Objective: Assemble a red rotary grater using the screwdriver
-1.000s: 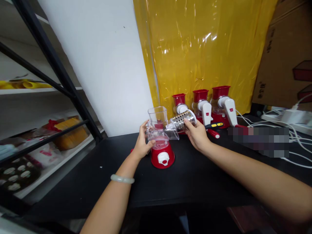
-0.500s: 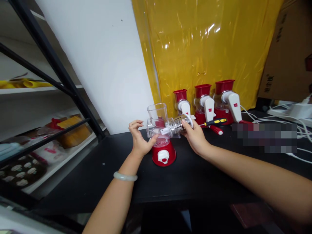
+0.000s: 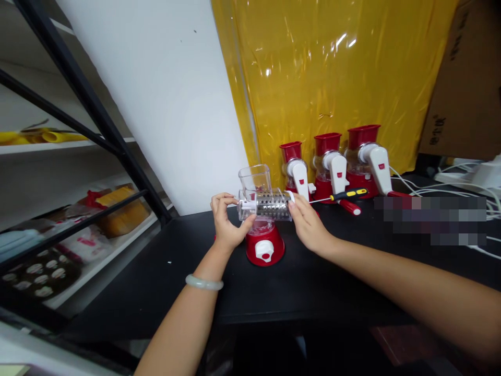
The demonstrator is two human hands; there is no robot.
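Your left hand [image 3: 227, 222] steadies the clear grater body [image 3: 254, 201]; your right hand's [image 3: 307, 224] fingers grip the steel drum [image 3: 273, 204], nearly seated. Next, push it fully home.

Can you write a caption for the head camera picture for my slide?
Two hands, left hand and right hand, hold a metal drum inside a red-based grater on a black table.
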